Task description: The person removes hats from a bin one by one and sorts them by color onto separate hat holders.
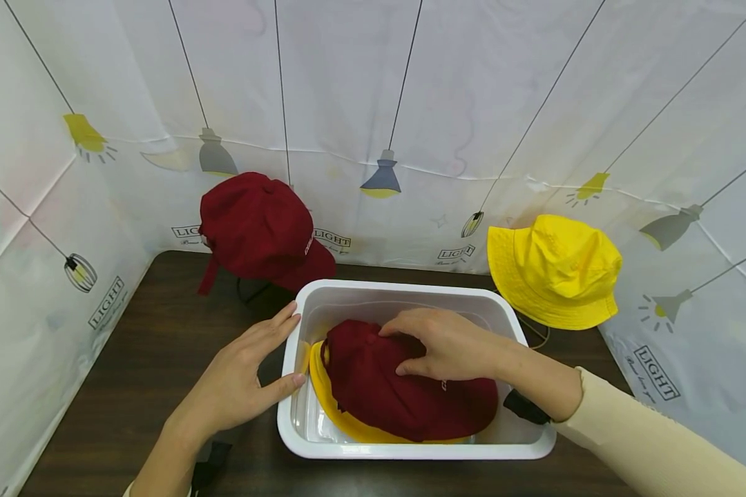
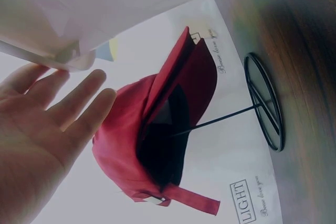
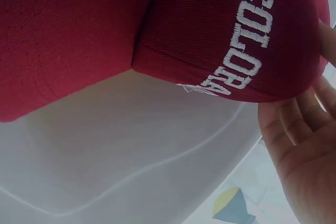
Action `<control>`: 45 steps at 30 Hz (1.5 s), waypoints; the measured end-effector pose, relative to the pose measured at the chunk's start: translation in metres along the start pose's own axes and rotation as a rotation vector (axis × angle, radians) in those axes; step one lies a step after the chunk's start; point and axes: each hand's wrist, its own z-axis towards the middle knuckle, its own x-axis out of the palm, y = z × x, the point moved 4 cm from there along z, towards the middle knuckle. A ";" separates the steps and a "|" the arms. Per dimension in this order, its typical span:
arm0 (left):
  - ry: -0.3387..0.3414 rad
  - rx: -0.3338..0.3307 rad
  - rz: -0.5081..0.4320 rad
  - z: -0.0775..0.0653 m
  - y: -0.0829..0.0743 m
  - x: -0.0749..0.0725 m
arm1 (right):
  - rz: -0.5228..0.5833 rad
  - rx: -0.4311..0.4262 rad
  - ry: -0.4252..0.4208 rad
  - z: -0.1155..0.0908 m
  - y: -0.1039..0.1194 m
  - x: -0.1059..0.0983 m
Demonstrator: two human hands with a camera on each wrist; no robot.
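Observation:
A dark red baseball cap (image 1: 404, 393) with white letters lies in a white plastic bin (image 1: 410, 451), on top of a yellow hat (image 1: 329, 400). My right hand (image 1: 447, 345) grips the cap's crown from above, thumb apart from the fingers. In the right wrist view the white lettering on the cap (image 3: 210, 30) faces the camera, with the right hand (image 3: 310, 150) at the crown's edge. My left hand (image 1: 239, 379) is at the bin's left side, fingers spread and fingertips right at the rim. The left wrist view shows the left hand (image 2: 47, 124) with extended fingers.
Another red cap (image 1: 257, 228) hangs on a black wire stand (image 2: 265, 103) behind the bin at the left. A yellow bucket hat (image 1: 559, 269) sits on a stand at the back right. The dark wooden table (image 1: 143, 359) meets a printed white backdrop (image 1: 336, 83).

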 end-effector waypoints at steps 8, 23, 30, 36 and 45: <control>-0.001 -0.002 -0.003 0.000 -0.001 0.001 | 0.006 -0.019 -0.032 -0.001 -0.001 -0.001; -0.008 0.013 0.001 0.000 0.000 0.000 | 0.026 -0.055 -0.109 -0.004 0.000 -0.010; 0.001 0.006 -0.003 0.001 0.000 0.000 | 0.026 -0.047 -0.137 -0.007 0.001 -0.013; -0.005 0.018 0.004 0.001 0.000 0.000 | 0.026 -0.045 -0.147 -0.010 0.000 -0.013; -0.016 0.037 0.015 -0.001 0.001 0.001 | 0.018 -0.061 -0.158 -0.012 0.000 -0.016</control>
